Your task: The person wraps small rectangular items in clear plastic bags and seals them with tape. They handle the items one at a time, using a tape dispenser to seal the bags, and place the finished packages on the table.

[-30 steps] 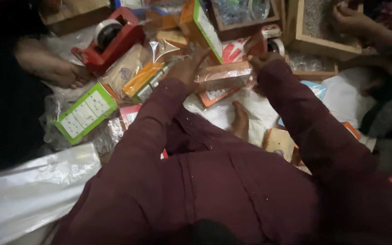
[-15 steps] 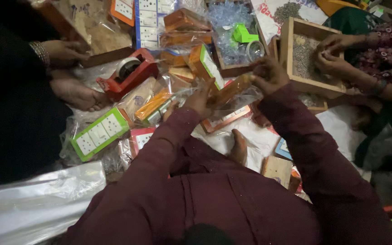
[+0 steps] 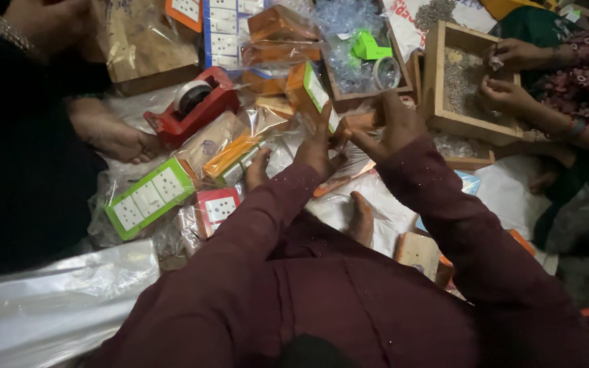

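Between our left hand (image 3: 318, 146) and right hand (image 3: 393, 126), above the littered floor, we pinch a small clear-wrapped orange packet (image 3: 357, 123), which we judge light, crinkly and slippery, best taken firmly by its stiff card edges.

Both hands (image 3: 356, 136) on orange packet (image 3: 361, 123)

We have one view only, from the camera on the person's head, looking steeply down and forward over their own maroon sleeves (image 3: 349, 286). It sits close: our arms fill the lower half, the left hand (image 3: 315, 146) and right hand (image 3: 393, 126) meet near centre, and the littered floor (image 3: 383, 211) runs to every edge beyond.
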